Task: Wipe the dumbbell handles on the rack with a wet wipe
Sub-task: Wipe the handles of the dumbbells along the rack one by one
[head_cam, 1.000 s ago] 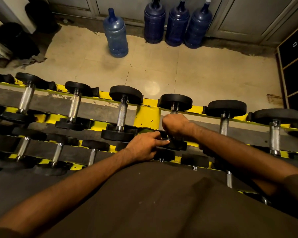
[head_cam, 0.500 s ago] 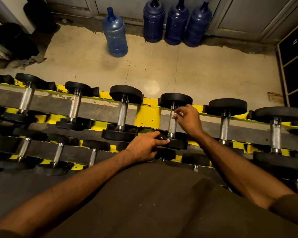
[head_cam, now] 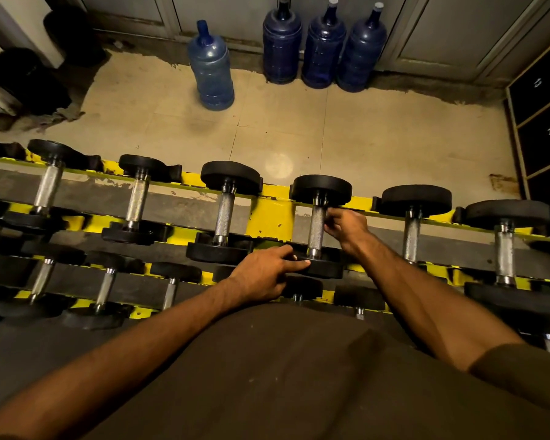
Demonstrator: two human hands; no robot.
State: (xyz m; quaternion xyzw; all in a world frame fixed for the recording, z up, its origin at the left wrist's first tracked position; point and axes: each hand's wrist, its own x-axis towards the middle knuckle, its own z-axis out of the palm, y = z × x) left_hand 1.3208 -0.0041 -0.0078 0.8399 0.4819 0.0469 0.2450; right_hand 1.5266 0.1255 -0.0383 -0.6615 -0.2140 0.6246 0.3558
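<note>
A yellow rack (head_cam: pixel 270 217) holds a row of dumbbells with black heads and knurled chrome handles. My right hand (head_cam: pixel 346 225) is against the right side of the fourth dumbbell's handle (head_cam: pixel 316 228), near its far head (head_cam: pixel 321 188). Its fingers are curled as if pinching the wet wipe, which is hidden inside them. My left hand (head_cam: pixel 264 274) rests on that dumbbell's near head (head_cam: pixel 324 268), with its fingers stretched along the rim.
More dumbbells lie either side, at the left (head_cam: pixel 224 214) and the right (head_cam: pixel 411 230), with a lower row of smaller ones (head_cam: pixel 105 287) nearer me. Beyond the rack is tiled floor with several blue water jugs (head_cam: pixel 211 68). Numbered black lockers (head_cam: pixel 546 122) stand at the right.
My right hand let go of the handle's middle and slid up toward the far head, and now sits beside the handle. My left hand stayed on the near head.
</note>
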